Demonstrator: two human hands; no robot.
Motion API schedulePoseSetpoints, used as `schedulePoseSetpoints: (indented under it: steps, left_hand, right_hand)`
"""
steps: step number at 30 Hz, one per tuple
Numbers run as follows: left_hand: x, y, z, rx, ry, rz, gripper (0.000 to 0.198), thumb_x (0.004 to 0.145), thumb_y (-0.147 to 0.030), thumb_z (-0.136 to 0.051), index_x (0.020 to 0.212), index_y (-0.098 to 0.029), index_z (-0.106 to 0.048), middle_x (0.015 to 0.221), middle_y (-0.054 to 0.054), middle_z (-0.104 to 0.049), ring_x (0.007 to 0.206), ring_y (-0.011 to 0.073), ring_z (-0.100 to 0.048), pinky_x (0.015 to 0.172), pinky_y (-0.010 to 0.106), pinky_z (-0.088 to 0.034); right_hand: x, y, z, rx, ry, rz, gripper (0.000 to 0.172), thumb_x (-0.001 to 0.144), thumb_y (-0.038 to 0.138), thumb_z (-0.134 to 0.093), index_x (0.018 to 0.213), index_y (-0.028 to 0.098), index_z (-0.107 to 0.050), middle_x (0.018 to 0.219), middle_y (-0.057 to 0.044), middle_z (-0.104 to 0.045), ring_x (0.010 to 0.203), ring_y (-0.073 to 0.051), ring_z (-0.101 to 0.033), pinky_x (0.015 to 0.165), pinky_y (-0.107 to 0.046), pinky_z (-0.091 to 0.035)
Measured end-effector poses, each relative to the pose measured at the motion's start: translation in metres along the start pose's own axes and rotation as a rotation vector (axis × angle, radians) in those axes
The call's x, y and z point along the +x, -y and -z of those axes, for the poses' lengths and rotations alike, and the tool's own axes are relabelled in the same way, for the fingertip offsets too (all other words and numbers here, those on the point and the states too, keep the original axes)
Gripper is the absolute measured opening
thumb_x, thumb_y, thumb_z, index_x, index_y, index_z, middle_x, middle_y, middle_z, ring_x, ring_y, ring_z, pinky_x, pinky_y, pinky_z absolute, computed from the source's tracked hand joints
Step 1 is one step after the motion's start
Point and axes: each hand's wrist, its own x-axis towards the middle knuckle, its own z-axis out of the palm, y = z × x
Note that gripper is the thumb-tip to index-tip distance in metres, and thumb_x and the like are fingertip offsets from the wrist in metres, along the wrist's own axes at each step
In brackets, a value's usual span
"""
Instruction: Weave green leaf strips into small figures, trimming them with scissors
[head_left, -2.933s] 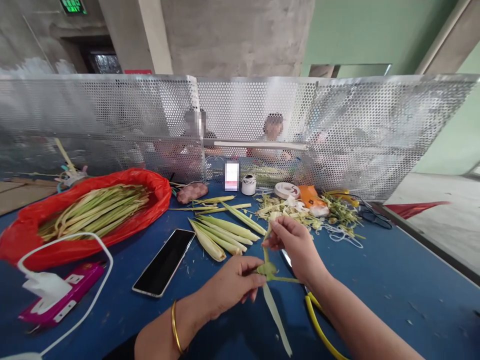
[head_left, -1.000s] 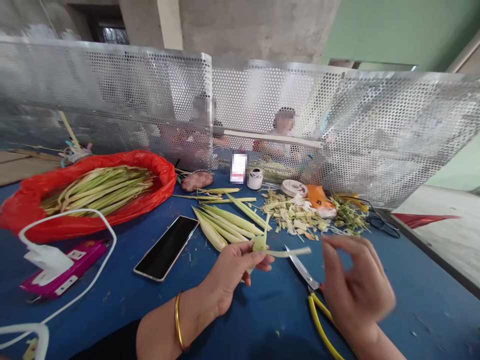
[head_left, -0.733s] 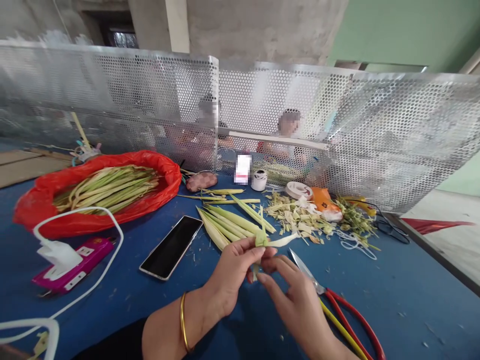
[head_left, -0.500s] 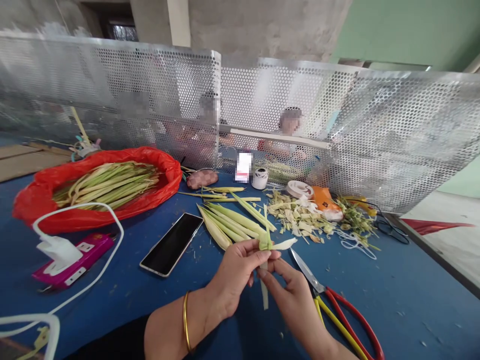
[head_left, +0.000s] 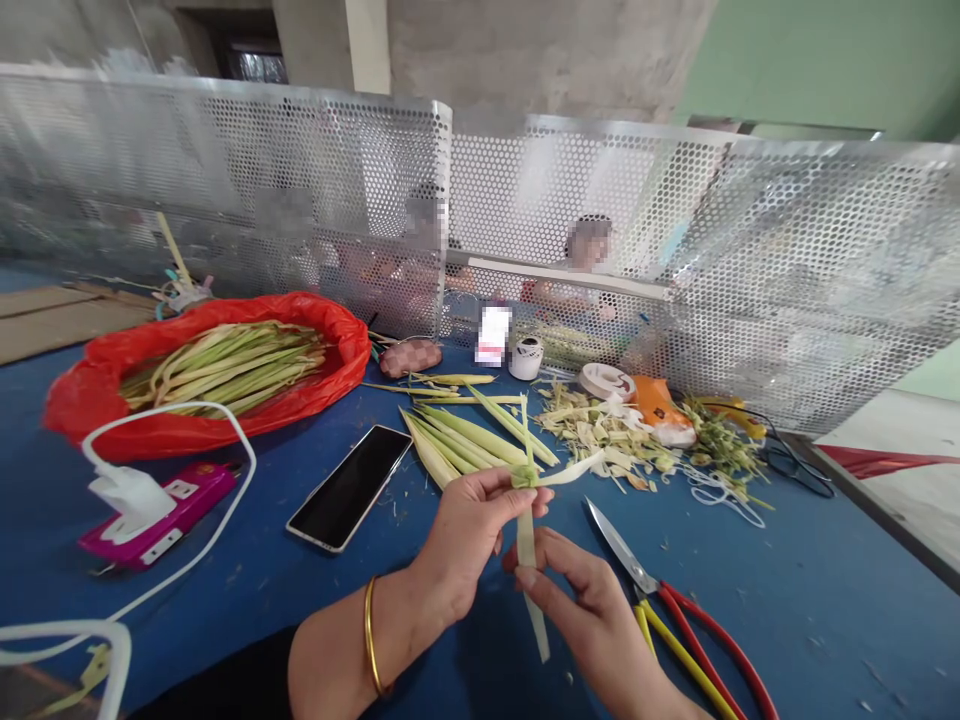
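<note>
My left hand (head_left: 471,530) pinches a small knot of folded pale green leaf strips (head_left: 526,476) between thumb and fingers. From the knot one strip stands up, another sticks out to the right, and a long one hangs down. Lower on that hanging strip, my right hand (head_left: 574,590) has thumb and forefinger closed. Wide green leaves (head_left: 466,438) lie fanned out just behind my left hand. To the right of my right hand rest scissors (head_left: 637,575) with one red and one yellow handle, blades a little apart.
A red plastic bag (head_left: 71,400) holds long leaf stalks. Nearer me are a phone (head_left: 350,488), a pink power strip (head_left: 169,515) and a white cable. Leaf scraps (head_left: 604,430) and a tape roll (head_left: 606,381) lie before a perforated metal screen (head_left: 637,180), with people behind it.
My right hand has slid down the hanging strip, away from the knot, and more of the strip shows between the hands. My left hand keeps its pinch on the knot.
</note>
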Motion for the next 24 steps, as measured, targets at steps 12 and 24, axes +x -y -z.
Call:
schedulePoseSetpoints:
  steps: [12,24]
  left_hand:
    - [0.000,0.000,-0.001,-0.166,-0.028,-0.001,0.021,0.073,-0.021,-0.070,0.092,-0.013,-0.071,0.085,0.007,-0.073,0.065,0.0121,-0.063,0.062,0.022,-0.048]
    - [-0.001,0.005,-0.003,-0.099,0.218,0.127,0.012,0.067,-0.020,-0.064,0.077,-0.013,-0.064,0.066,-0.001,-0.059,0.049,0.0061,-0.048,0.044,0.018,-0.030]
  right_hand:
    - [-0.002,-0.009,-0.008,-0.316,0.026,0.142,0.029,0.096,0.029,-0.047,0.070,0.020,-0.055,0.070,-0.001,-0.056,0.066,-0.015,-0.053,0.063,-0.025,-0.043]
    - [0.008,-0.001,0.034,-0.894,-0.324,0.465,0.013,0.094,0.015,-0.048,0.092,0.023,-0.058,0.084,0.000,-0.069,0.084,-0.018,-0.064,0.100,-0.040,-0.031]
